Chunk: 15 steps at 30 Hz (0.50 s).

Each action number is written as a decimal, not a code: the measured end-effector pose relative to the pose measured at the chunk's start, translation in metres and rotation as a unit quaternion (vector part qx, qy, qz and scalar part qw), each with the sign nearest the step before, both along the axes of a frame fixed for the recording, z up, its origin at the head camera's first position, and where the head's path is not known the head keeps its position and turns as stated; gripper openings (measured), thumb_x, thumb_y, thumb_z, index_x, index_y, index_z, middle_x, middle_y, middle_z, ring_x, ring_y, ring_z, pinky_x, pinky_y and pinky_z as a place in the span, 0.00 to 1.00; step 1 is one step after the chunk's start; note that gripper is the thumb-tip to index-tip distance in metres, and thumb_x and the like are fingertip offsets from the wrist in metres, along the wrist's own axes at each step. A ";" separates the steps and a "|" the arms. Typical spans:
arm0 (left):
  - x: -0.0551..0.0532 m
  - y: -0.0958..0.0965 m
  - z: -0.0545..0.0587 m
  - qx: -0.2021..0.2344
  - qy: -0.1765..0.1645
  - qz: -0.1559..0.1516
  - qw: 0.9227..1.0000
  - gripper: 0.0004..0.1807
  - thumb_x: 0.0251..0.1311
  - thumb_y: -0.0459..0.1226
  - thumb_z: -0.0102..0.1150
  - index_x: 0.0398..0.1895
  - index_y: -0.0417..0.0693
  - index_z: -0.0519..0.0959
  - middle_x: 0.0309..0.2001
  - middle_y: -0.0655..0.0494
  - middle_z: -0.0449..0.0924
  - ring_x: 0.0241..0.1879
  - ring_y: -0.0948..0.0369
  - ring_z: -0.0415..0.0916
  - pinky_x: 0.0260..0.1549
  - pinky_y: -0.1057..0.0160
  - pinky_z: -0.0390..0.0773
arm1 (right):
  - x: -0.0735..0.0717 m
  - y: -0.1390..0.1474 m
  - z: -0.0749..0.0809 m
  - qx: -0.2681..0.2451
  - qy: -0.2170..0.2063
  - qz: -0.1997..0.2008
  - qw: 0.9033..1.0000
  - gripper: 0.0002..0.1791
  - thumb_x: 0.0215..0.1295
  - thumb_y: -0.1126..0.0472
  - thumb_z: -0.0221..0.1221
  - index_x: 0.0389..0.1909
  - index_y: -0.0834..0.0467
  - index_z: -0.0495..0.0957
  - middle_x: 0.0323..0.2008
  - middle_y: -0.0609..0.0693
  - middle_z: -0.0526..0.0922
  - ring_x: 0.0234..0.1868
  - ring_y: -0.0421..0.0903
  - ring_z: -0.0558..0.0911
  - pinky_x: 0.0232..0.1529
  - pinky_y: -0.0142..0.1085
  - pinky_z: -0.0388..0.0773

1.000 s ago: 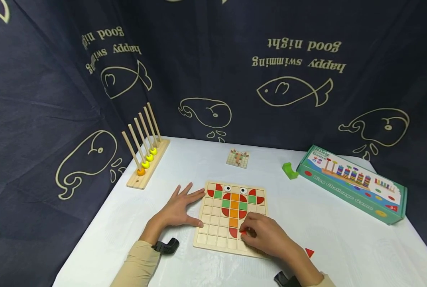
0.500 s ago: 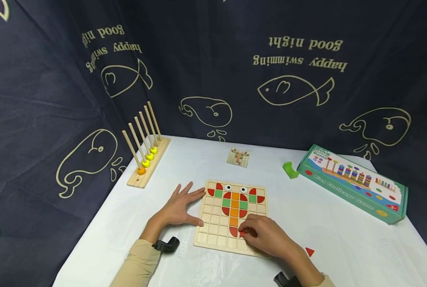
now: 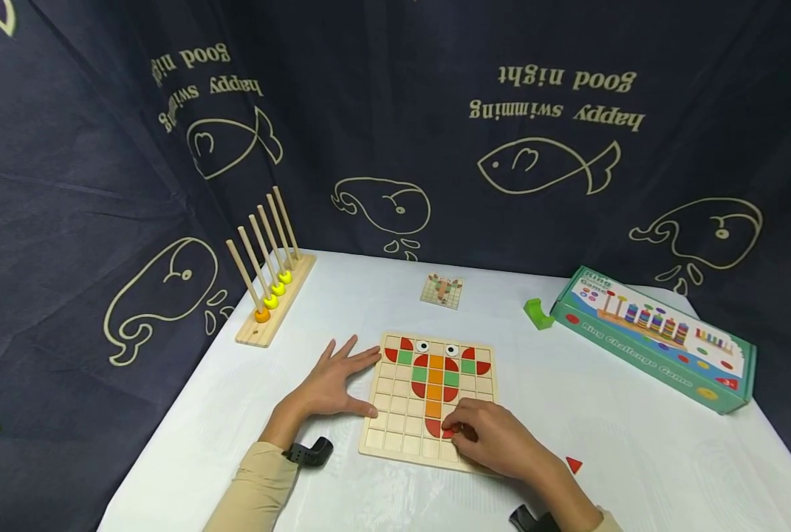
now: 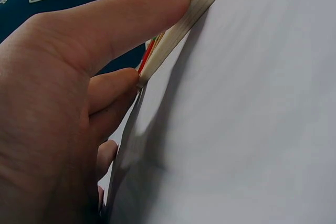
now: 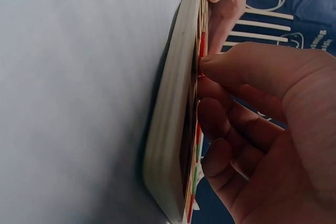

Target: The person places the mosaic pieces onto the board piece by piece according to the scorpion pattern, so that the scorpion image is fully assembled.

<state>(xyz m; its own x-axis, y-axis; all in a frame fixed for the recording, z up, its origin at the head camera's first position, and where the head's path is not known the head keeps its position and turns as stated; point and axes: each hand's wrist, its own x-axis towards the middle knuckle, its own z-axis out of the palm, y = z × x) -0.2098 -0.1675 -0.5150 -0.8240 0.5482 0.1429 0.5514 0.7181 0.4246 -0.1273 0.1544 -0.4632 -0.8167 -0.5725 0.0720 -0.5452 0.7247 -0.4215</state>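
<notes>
A square wooden grid board (image 3: pixel 395 447) lies on the white table, with red, green and orange tiles and two eye pieces set in its cells. My left hand (image 3: pixel 329 386) has its fingers spread, with the thumb and index fingertip touching the board's left edge. In the left wrist view, the thumb (image 4: pixel 157 11) lies against the board's wooden side (image 4: pixel 173 38). Over the lower right part of the board, my right hand (image 3: pixel 491 436) pinches a small red tile (image 3: pixel 447 434) beside a red quarter-round tile (image 3: pixel 433 428). The fingers partly hide the pinched tile, so its full shape cannot be seen.
A red triangle (image 3: pixel 573 465) lies right of the board. Behind the board is a small pattern card (image 3: pixel 442 291). A peg stand (image 3: pixel 270 325) with orange and yellow beads stands left; a green curved piece (image 3: pixel 538 315) and a green game box (image 3: pixel 654 340) are right.
The red tile in my right hand has shifted slightly left and looks flatter against the board. My left hand keeps its place.
</notes>
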 end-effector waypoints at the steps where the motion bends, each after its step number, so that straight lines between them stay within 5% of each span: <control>1: 0.000 0.000 0.000 0.001 0.000 -0.001 1.000 0.60 0.32 0.76 0.60 0.72 0.59 0.63 0.72 0.69 0.56 0.74 0.51 0.38 0.68 0.43 0.32 | 0.000 0.001 0.001 -0.001 -0.002 -0.001 1.000 0.07 0.58 0.58 0.65 0.38 0.46 0.85 0.31 0.32 0.76 0.30 0.35 0.72 0.33 0.31 0.71; 10: -0.001 -0.001 0.000 0.004 0.012 -0.011 1.000 0.60 0.33 0.76 0.60 0.72 0.57 0.64 0.72 0.67 0.57 0.73 0.49 0.40 0.68 0.40 0.34 | 0.007 0.028 0.012 -0.026 -0.020 -0.043 0.999 0.09 0.59 0.61 0.65 0.40 0.46 0.84 0.35 0.33 0.78 0.32 0.33 0.73 0.37 0.33 0.75; 15: 0.000 0.000 0.002 0.004 0.009 -0.010 1.000 0.60 0.33 0.75 0.61 0.72 0.57 0.64 0.72 0.67 0.57 0.73 0.49 0.40 0.68 0.41 0.34 | 0.010 0.032 0.010 -0.059 -0.049 -0.029 0.997 0.15 0.60 0.65 0.62 0.46 0.47 0.83 0.42 0.34 0.80 0.38 0.34 0.75 0.43 0.34 0.76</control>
